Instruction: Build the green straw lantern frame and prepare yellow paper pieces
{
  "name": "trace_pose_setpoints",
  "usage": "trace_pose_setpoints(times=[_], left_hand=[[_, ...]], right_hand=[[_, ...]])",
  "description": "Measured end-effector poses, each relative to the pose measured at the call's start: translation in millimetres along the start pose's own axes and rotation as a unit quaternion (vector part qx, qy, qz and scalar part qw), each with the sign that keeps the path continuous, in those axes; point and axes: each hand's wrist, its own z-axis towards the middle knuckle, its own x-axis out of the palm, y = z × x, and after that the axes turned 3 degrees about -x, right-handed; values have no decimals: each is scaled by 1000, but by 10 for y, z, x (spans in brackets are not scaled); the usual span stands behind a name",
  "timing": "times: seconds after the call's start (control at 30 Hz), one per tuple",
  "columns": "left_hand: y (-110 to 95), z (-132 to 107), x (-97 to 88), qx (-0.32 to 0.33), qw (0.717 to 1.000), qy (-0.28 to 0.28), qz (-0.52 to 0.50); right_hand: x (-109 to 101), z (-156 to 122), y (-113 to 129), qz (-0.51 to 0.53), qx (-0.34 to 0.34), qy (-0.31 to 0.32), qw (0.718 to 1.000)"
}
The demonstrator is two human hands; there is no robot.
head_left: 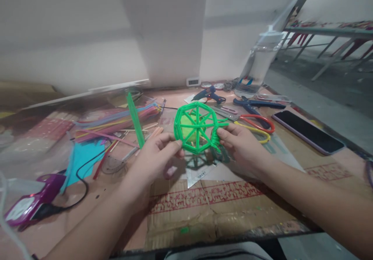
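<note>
A green wheel-shaped frame of straws (196,128), with spokes and a lighter green piece behind it, is held upright above the cardboard-covered table (204,209). My left hand (155,157) pinches its lower left rim with fingers closed. My right hand (240,145) pinches the right rim where loose green straw ends stick out. A single green straw (135,120) stands up behind my left hand.
A bundle of coloured straws (116,118) lies at the left, with a purple glue gun (32,203) and black cord. Behind are a blue glue gun (208,94), a water bottle (258,63), scissors (256,124) and a phone (309,131). A protractor (113,164) lies nearby.
</note>
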Motion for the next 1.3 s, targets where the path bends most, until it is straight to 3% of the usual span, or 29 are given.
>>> trace_pose_setpoints(times=[0.3, 0.43, 0.57, 0.73, 0.9, 1.13, 1.3], left_hand=[[52, -1, -26, -3, 999, 7, 41], [50, 19, -39, 13, 999, 21, 29], [53, 87, -73, 22, 1000, -3, 15], [25, 149, -118, 44, 997, -34, 49], [-34, 131, -130, 39, 994, -30, 101], [-57, 98, -78, 16, 999, -15, 33], [-17, 140, -82, 21, 999, 26, 2]], right_hand=[[-37, 18, -48, 2, 12, -8, 1000], [-113, 86, -32, 20, 66, 13, 998], [-182, 157, 14, 33, 116, 53, 991], [-134, 140, 85, -1, 114, 74, 991], [-34, 93, 143, -26, 98, 63, 993], [-6, 104, 130, -16, 115, 49, 992], [-44, 98, 89, -6, 106, 50, 993]])
